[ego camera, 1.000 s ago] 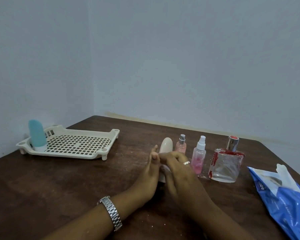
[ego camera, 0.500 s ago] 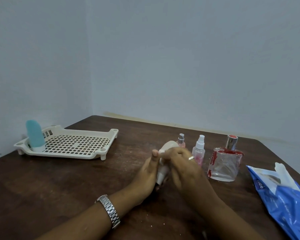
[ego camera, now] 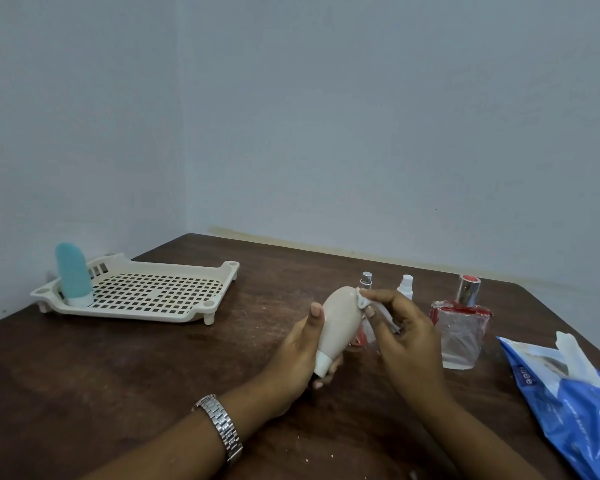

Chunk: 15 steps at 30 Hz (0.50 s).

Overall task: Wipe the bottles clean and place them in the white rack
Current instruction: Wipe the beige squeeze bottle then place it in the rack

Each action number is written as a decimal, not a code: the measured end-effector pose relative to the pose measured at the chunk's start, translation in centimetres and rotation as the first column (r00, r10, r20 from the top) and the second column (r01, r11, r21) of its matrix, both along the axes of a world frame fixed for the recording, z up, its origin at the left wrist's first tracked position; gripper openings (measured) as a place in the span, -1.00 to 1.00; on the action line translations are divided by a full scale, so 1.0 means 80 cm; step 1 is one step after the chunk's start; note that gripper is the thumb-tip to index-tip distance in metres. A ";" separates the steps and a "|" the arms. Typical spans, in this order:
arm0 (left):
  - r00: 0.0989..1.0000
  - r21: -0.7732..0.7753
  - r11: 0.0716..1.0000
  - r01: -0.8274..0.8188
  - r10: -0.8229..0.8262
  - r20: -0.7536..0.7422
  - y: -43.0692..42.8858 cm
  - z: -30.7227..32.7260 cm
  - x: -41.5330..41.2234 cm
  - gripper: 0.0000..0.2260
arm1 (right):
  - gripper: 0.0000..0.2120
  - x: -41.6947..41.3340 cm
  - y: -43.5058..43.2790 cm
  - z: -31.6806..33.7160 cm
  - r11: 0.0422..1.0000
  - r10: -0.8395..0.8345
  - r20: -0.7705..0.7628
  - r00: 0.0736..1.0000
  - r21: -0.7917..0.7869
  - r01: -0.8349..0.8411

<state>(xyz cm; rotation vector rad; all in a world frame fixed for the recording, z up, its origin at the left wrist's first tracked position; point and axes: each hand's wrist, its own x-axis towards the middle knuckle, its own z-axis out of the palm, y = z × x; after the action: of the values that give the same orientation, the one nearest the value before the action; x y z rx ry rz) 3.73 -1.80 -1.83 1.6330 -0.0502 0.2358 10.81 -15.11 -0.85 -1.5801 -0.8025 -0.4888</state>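
Observation:
My left hand [ego camera: 300, 348] grips a beige squeeze bottle [ego camera: 338, 323] near its white cap, tilted with the cap toward me, lifted off the table. My right hand [ego camera: 400, 327] pinches a small white wipe [ego camera: 364, 301] against the bottle's rounded top. Behind my hands stand a small pink perfume bottle [ego camera: 365, 279] and a white-capped spray bottle [ego camera: 405, 286], both partly hidden. A square glass bottle with red smears [ego camera: 461, 327] stands to the right. The white rack [ego camera: 153, 296] lies at the left with a blue bottle [ego camera: 72, 273] upright in its near-left corner.
A blue and white wipes packet [ego camera: 568, 393] lies at the table's right edge, with a wipe sticking out. The dark wooden table [ego camera: 101, 375] sits in a corner, with walls close behind and to the left. White crumbs dot the tabletop.
The beige bottle stood on the table between my hands; my left hand has since lifted and tilted it, and my right hand now rubs the wipe on its top.

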 end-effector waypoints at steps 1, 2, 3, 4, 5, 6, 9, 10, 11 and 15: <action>1.000 -0.008 1.000 -0.005 0.005 -0.011 0.000 0.000 0.000 -0.18 | -0.77 -0.001 0.001 -0.002 1.000 0.019 -0.027 0.999 0.012 -0.019; 1.000 -0.018 1.000 -0.007 0.007 -0.021 0.000 0.001 0.000 -0.26 | -0.77 -0.001 0.002 -0.003 0.999 0.039 -0.054 0.998 0.027 -0.037; 1.000 -0.030 1.000 -0.009 0.008 -0.026 0.000 0.001 0.001 -0.31 | -0.77 0.000 0.002 -0.004 0.998 0.054 -0.077 0.996 0.044 -0.050; 1.000 -0.044 0.999 -0.015 0.014 -0.025 -0.001 0.001 0.001 -0.34 | -0.77 -0.001 0.003 -0.005 0.996 0.069 -0.093 0.993 0.062 -0.063; 1.000 -0.058 0.998 -0.024 0.023 -0.020 -0.001 0.001 0.002 -0.36 | -0.77 -0.002 0.004 -0.005 0.994 0.085 -0.101 0.991 0.080 -0.077; 0.999 -0.073 0.997 -0.035 0.034 -0.012 0.000 0.001 0.003 -0.37 | -0.77 -0.003 0.005 -0.006 0.992 0.101 -0.097 0.990 0.088 -0.093; 0.998 -0.122 0.991 -0.056 0.057 0.003 0.002 0.001 0.004 -0.41 | -0.75 -0.010 0.008 -0.012 0.993 0.118 -0.063 0.991 0.036 -0.116; 0.998 -0.137 0.989 -0.057 0.058 0.004 0.004 0.002 0.004 -0.42 | -0.74 -0.013 0.010 -0.013 0.992 0.129 -0.062 0.990 0.015 -0.128; 0.998 -0.145 0.988 -0.058 0.059 0.004 0.005 0.002 0.004 -0.41 | -0.72 -0.016 0.011 -0.014 0.990 0.142 -0.062 0.988 -0.002 -0.142; 0.997 -0.149 0.986 -0.078 0.081 0.012 0.009 0.000 0.006 -0.34 | -0.74 -0.020 0.013 -0.015 0.986 0.151 0.065 0.986 -0.083 -0.145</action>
<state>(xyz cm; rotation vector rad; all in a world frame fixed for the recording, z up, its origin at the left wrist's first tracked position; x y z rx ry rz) 4.21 -1.11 -1.85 1.4865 0.0180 0.3085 9.22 -14.03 -2.04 -1.5673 -0.9962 -0.4123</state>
